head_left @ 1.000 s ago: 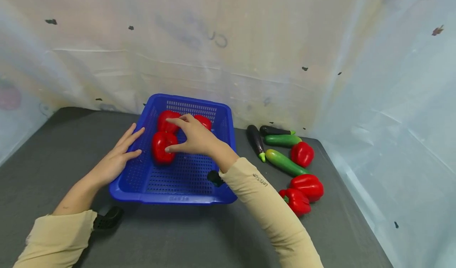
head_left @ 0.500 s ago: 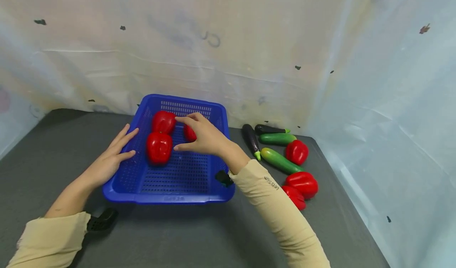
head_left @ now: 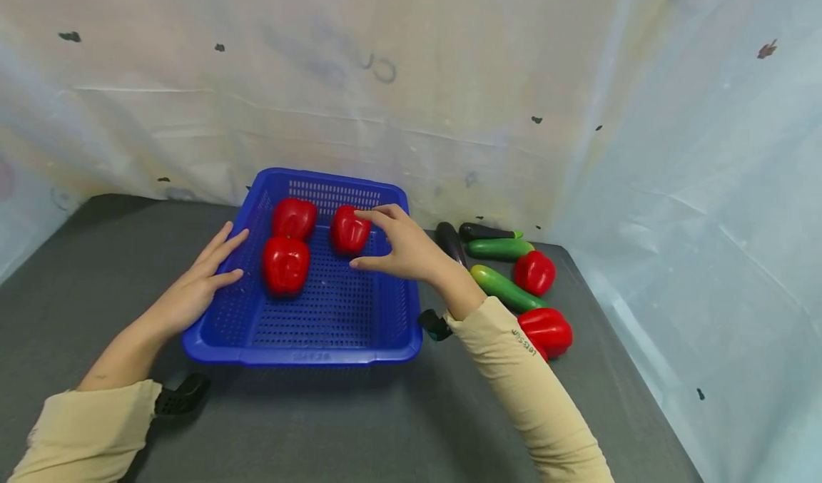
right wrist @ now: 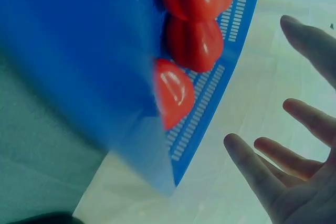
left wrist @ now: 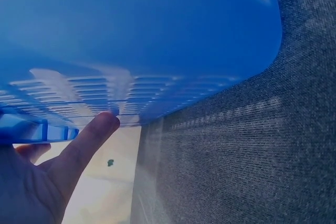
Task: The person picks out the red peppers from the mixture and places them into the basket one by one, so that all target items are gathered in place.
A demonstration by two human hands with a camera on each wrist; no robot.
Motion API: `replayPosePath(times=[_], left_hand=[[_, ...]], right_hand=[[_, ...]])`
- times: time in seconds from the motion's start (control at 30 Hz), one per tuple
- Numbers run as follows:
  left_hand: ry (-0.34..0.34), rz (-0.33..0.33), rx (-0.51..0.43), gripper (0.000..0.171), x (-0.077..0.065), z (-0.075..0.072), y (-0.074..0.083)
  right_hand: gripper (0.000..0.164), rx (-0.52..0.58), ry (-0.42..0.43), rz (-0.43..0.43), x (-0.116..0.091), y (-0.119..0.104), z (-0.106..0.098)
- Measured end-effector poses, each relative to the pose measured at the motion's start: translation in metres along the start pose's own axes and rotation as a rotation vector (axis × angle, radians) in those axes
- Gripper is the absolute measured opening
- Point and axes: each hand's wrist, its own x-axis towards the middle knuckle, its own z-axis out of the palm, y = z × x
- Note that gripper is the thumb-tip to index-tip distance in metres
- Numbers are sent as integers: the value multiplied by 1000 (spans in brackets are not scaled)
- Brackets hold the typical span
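A blue plastic basket [head_left: 302, 356] with slotted walls holds three red bell peppers. Two of them, one bell pepper [head_left: 294, 218] behind another bell pepper [head_left: 285, 266], sit along its left side; a third bell pepper [head_left: 349, 230] lies toward the back right. My left hand [head_left: 195, 292] rests with spread fingers against the left rim; in the left wrist view a fingertip [left wrist: 107, 121] shows at the slotted wall. Over the basket's right side is my right hand [head_left: 411, 251], thumb and fingers apart and holding nothing. Its fingertips overlap the third pepper's right edge in the head view.
Right of the basket lie two eggplants, one eggplant [head_left: 489, 232] behind the rest, a cucumber [head_left: 501, 250] and a yellow-tipped cucumber [head_left: 507, 288]. Near them are a bell pepper [head_left: 534, 273] and another bell pepper [head_left: 546, 332]; the right sleeve partly covers one more. Plastic sheeting [head_left: 449, 76] stands behind the table.
My right hand has drawn away to the right from the front left pepper, uncovering the third pepper. My left hand has stayed at the rim, and the head view has shifted slightly.
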Motion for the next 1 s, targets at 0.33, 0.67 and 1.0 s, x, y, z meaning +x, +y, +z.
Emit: replayPosePath(times=[0.33, 0.67, 1.0], left_hand=[[3, 6, 12, 59, 0, 0, 1], [1, -4, 3, 59, 0, 1, 0], [0, 5, -2, 59, 0, 1, 1]], right_hand=[[75, 1, 33, 31, -13, 22, -5], [74, 46, 49, 83, -28, 40, -10], [73, 73, 66, 93, -42, 61, -15]])
